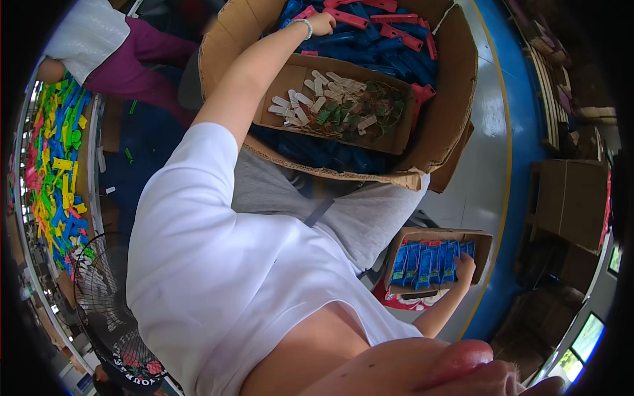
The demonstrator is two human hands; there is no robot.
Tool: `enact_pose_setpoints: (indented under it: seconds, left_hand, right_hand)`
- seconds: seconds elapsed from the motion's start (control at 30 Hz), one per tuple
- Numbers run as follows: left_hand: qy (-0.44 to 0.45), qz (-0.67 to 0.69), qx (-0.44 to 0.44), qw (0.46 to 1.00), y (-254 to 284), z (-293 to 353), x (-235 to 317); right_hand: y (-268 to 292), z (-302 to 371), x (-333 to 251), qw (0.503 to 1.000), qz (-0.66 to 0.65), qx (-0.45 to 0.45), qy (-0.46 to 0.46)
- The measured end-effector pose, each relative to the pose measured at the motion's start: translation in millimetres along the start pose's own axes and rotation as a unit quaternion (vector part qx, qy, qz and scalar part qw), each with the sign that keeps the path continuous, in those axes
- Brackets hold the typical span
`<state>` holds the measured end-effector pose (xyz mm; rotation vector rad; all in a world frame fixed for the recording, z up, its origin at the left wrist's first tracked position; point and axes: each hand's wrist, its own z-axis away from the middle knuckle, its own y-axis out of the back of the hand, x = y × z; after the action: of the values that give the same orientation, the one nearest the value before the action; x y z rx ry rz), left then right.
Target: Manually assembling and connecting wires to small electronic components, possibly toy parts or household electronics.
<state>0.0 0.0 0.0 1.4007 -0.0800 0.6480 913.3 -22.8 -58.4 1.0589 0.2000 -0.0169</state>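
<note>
A small carton is located to the right of the large carton, on its near side. Blue cases are lined up in it, tilted side by side. The right hand is placed at the rightmost of these; its fingers are bent, and contact appears likely, but whether they are clamped on a case or apart cannot be told.

In the large carton, an inner tray is laid over loose blue parts. White pieces and thin wires are carried in the tray. Beyond the tray, at the far side of the large carton, the left hand is extended to a red part. Its fingertips are seen at the part's edge; closure cannot be confirmed.

The step in hand is judged to be the handling of parts at both cartons. For the next move, a secure grip on one part is probably called for, without neighbouring parts being disturbed.

Left of the large carton, coloured parts are heaped on a desk.
</note>
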Motion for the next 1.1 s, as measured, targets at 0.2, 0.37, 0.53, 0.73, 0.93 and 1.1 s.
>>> enact_pose_setpoints:
  seconds: [0.2,0.37,0.53,0.73,0.93,1.1]
  left_hand:
    - [-0.072,-0.182,0.016,0.98,-111,-73,24]
    - [-0.062,-0.185,0.081,0.977,-155,-113,-3]
    - [-0.045,-0.265,0.113,0.956,-140,-110,-37]
    - [-0.109,-0.237,-0.014,0.965,-132,-95,0]
    - [-0.098,-0.147,0.02,0.984,-116,-86,5]
    - [-0.119,-0.168,0.032,0.978,-107,-80,-6]
  right_hand:
    - [64,56,-66,0.985,-0.013,0.162,0.062]
    - [147,40,-241,0.941,0.02,0.276,0.196]
    - [176,23,-434,0.873,-0.068,0.165,0.454]
    - [78,-110,-555,0.825,0.005,-0.074,0.561]
    - [7,-151,-556,0.819,0.175,-0.057,0.543]
    - [1,-152,-562,0.85,0.133,-0.032,0.509]
